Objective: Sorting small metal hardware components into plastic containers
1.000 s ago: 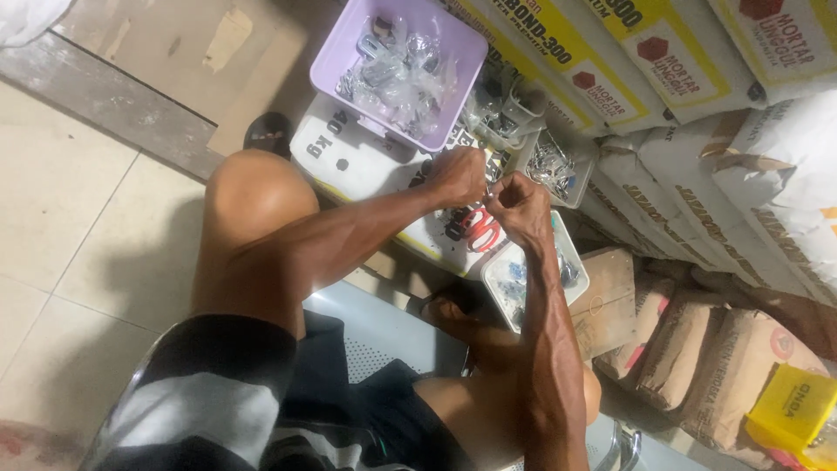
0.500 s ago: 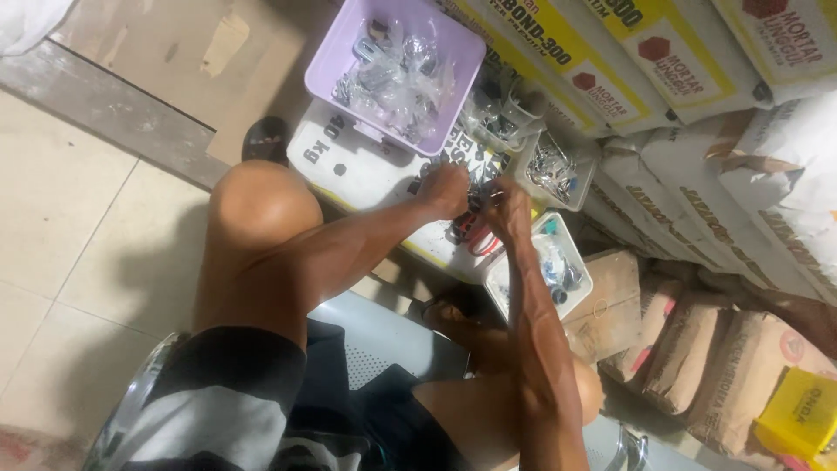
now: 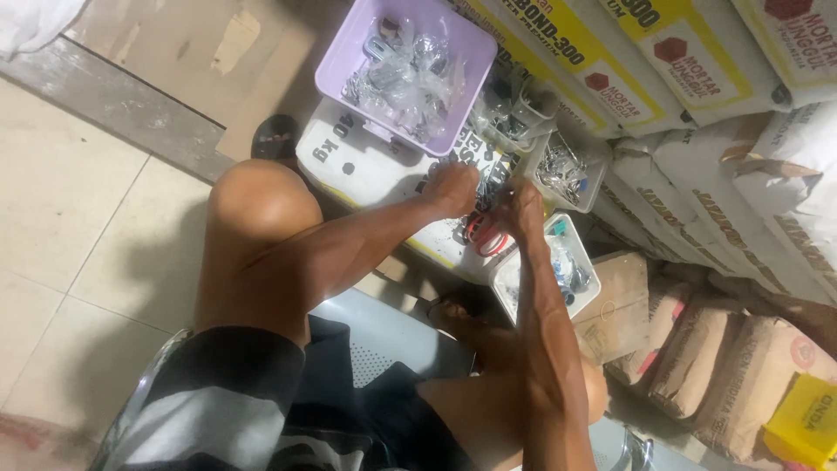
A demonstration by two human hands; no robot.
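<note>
Small metal parts (image 3: 485,228), with red loops among them: heap lying on a white sack (image 3: 366,166) laid flat, directly under both hands. Individual pieces too small and crowded to tell apart.

Left hand (image 3: 453,187): knuckles up, fingers curled down into the heap; what it pinches cannot be told.

Right hand (image 3: 523,205): just beside the left hand, fingers bent toward the same heap, touching it; whether anything is gripped cannot be told.

Lilac plastic basket (image 3: 344,57): stands on the far end of the white sack, beyond the hands; holds clear bags of metal hardware.

Clear tubs (image 3: 523,109): between the basket and the stacked sacks, holding more small fittings.

White rectangular tray (image 3: 506,283): just to the right of the heap, under the right forearm; holds bagged small items.

Stacked mortar sacks (image 3: 697,78): white and yellow, banked along the far right.

Brown paper sacks (image 3: 715,366): lower right, near a yellow box (image 3: 806,419).

Tiled floor (image 3: 61,218): to the left of the person's bare knee.
</note>
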